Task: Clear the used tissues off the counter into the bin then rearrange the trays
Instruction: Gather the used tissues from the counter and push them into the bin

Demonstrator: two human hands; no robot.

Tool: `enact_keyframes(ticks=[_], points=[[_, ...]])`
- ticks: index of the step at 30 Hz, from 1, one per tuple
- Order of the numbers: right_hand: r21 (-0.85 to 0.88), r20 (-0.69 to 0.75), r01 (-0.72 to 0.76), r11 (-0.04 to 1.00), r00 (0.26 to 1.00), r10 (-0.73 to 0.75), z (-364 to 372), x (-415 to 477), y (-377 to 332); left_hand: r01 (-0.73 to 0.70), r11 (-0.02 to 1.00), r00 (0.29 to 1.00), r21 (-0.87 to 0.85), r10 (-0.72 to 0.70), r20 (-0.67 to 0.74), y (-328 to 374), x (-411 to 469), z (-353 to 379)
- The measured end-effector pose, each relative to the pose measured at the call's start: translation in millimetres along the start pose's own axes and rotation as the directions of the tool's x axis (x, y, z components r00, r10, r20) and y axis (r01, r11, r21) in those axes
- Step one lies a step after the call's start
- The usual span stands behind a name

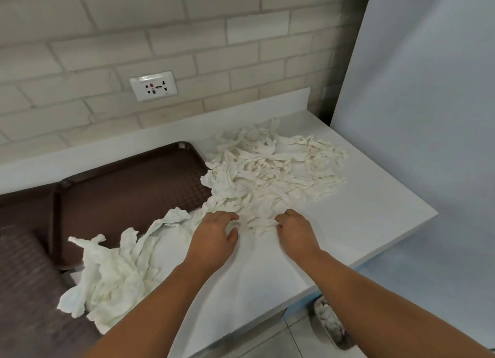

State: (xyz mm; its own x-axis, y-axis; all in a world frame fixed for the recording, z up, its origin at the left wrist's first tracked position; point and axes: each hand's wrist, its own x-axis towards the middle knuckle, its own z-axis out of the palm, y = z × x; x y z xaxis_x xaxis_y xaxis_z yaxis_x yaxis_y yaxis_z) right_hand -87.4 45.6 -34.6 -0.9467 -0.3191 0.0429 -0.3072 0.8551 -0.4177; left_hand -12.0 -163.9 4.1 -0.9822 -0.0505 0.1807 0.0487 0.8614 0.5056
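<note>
On the white surface (361, 216), a wide scatter of used tissues (273, 167) lay in twisted strips from the back ledge toward the front, its near fringe reaching both of the person's hands. The left hand (214, 234) rested at that fringe, its grip spread, thumb held apart and fingers bent down onto the paper. Just beside it, the right hand (294, 229) had its fingers curled at the pile's near edge; motion blur softened the view, but its grip appeared to be pinching a few strips. The bulk of the pile sat beyond both hands, toward the wall.

A second heap of tissues (115, 272) lay to the left of the left forearm, draped over the near corner of a brown tray (128, 194) and touching a second tray (26, 290) at the frame's lower left. A thin trail of paper joined the two heaps.

Below the surface's front right corner, a bin (343, 343) stood on the floor with white tissue inside. A wall socket (153, 86) was set in the pale brick wall (241, 50) behind.
</note>
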Motion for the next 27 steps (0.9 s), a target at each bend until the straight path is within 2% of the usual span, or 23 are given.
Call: enact_keyframes(ticks=[5,9,12,17,22,27], points=[[0.111,-0.124,-0.01,0.994,0.992,0.024,-10,-4,-4,-0.073,0.996,0.997,-0.053,0.075,0.034,-3,22,7],[0.314,-0.205,-0.065,0.947,0.969,0.134,-38,-7,-14,-0.116,0.988,0.992,-0.098,0.12,0.032,0,41,10],[0.455,-0.202,-0.14,0.879,0.946,0.255,-56,-10,-14,-0.137,0.983,0.989,-0.119,0.143,0.045,4,55,13],[0.43,-0.234,-0.233,0.872,0.904,0.357,-70,-20,-5,-0.161,0.981,0.982,-0.106,0.17,0.079,15,80,24],[0.446,-0.21,-0.31,0.839,0.875,0.435,-72,-35,13,-0.138,0.99,0.974,0.029,0.131,0.183,33,102,40],[0.575,-0.167,-0.301,0.761,0.867,0.47,-78,-48,19,-0.153,0.93,0.96,0.335,0.059,0.273,43,109,53]])
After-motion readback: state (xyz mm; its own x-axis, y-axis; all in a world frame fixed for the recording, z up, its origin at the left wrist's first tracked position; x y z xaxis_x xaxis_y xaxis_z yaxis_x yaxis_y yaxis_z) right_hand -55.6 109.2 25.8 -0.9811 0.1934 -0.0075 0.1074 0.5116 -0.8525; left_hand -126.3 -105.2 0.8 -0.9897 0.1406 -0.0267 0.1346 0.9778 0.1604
